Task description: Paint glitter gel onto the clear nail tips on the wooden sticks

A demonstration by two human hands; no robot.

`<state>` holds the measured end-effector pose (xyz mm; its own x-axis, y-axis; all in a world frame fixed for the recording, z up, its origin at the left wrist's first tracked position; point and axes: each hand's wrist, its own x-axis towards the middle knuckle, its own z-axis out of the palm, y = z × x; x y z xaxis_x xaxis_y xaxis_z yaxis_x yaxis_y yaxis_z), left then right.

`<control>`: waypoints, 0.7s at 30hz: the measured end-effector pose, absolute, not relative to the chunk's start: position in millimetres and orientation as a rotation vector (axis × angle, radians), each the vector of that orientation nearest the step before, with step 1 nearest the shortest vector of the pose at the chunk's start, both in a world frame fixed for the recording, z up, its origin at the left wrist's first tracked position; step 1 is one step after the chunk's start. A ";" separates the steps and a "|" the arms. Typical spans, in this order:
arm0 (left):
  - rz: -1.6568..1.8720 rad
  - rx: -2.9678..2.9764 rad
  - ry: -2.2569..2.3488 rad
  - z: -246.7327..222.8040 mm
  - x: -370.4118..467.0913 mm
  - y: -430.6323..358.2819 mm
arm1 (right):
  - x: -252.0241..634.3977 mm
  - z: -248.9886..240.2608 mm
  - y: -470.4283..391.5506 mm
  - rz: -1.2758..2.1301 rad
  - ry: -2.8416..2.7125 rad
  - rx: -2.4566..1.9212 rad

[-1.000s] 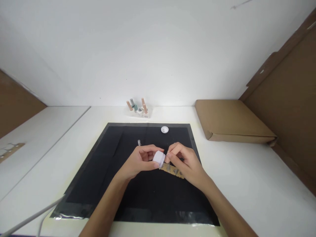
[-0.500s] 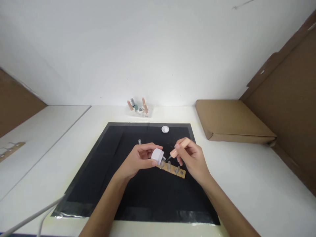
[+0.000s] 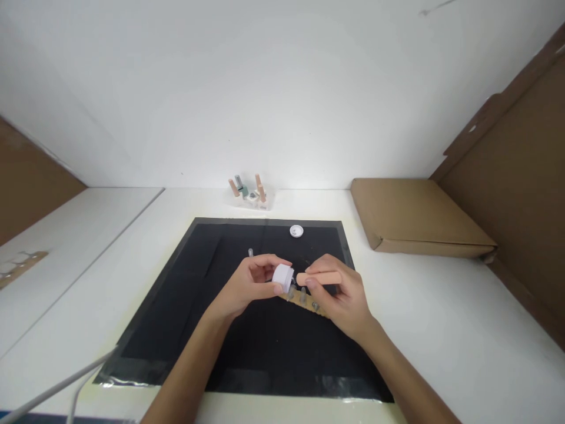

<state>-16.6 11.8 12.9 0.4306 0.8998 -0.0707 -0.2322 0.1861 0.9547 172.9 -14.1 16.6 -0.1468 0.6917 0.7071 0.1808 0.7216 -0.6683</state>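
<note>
A small white jar (image 3: 281,277) is tipped to the right between the thumb and fingers of my left hand (image 3: 252,281). In my right hand (image 3: 343,292) is a brush with a thick peach handle (image 3: 321,278), held nearly level. Its tip points left at the jar's mouth; whether it touches the inside I cannot tell. Just below both hands lies a yellowish strip (image 3: 309,302) carrying several grey nail tips (image 3: 303,294). My right hand covers the strip's right end.
A round white lid (image 3: 296,231) lies at the back of the black mat (image 3: 176,306). Behind it stands a clear holder (image 3: 249,203) with peach-capped bottles. A cardboard box (image 3: 419,212) sits at right, a strip with stands (image 3: 22,268) at left, and a cable (image 3: 57,386) in front.
The brush has swung from a slant to nearly level, and its tip has moved up and left to the jar's mouth. My left hand and the jar have barely moved.
</note>
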 end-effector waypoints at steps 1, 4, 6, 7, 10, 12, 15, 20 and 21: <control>0.917 1.097 0.768 13.0 -16.6 11.9 | 172.9 17.6 -14.0 0.500 -1.705 -0.701; 0.910 1.112 0.775 12.2 -17.2 12.5 | 173.7 18.7 -13.7 0.491 -1.729 -0.707; 0.911 1.110 0.780 10.9 -18.1 12.8 | 174.6 17.4 -13.3 0.501 -1.733 -0.698; 0.919 1.105 0.784 10.3 -18.6 12.9 | 175.2 16.3 -13.0 0.506 -1.725 -0.696; 0.963 1.086 0.804 9.4 -20.1 12.9 | 176.4 12.0 -11.7 0.527 -1.623 -0.699; 0.991 1.073 0.809 10.1 -20.7 12.7 | 176.8 9.6 -11.0 0.580 -1.526 -0.724; 1.019 1.040 0.809 12.5 -20.7 12.5 | 177.0 8.4 -10.8 0.681 -1.411 -0.759; 1.014 0.993 0.806 14.0 -21.1 11.8 | 177.9 9.9 -11.4 0.778 -1.313 -0.795; 1.011 0.989 0.800 13.5 -21.5 11.7 | 178.0 10.0 -11.2 0.794 -1.298 -0.795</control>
